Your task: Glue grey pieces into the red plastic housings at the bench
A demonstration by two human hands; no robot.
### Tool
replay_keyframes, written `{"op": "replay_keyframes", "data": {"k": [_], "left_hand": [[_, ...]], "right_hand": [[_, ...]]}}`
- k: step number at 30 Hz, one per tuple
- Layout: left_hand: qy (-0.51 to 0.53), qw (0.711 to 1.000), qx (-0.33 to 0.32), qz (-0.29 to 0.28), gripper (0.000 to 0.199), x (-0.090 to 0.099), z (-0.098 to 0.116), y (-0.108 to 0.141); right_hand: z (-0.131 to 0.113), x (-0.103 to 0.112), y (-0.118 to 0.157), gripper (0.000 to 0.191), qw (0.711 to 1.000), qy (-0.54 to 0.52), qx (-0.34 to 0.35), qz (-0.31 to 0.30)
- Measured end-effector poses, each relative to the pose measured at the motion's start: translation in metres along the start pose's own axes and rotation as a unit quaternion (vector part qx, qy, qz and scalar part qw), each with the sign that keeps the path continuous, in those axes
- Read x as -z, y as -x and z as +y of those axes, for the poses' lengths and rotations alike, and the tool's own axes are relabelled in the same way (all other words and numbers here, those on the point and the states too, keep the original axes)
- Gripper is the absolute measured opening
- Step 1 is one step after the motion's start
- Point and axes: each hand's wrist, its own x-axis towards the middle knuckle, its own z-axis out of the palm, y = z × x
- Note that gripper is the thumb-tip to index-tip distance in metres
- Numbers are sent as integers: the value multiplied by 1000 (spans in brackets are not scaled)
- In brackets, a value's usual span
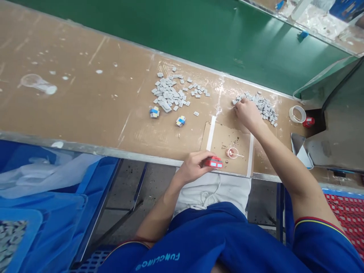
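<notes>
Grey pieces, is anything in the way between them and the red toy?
Nothing visible blocks the way from the right hand at the grey pieces to the red toy in the left hand. The small cup sits off to one side.

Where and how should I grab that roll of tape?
I'd pinch the left wall of the tape roll, coming from above and the left, fingers in the hole, thumb outside. It appears to lie flat, its open centre facing up, and a red piece sits close on its right.
</notes>
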Motion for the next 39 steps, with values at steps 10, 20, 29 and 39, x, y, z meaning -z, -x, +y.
{"op": "replay_keyframes", "data": {"k": [10,20,29,39], "left_hand": [[141,988,-34,56,37,2,-3,1],[150,989,-12,-1,32,-8,15,-5],[35,999,-36,16,32,-12,25,-9],[-47,996,-80,-17,25,-1,30,-13]], "right_hand": [[-42,46,129,11,934,-330,67,121],[-80,23,201,9,894,-419,99,122],[-81,11,213,12,884,-432,48,175],[-90,17,220,21,948,-240,110,177]]}}
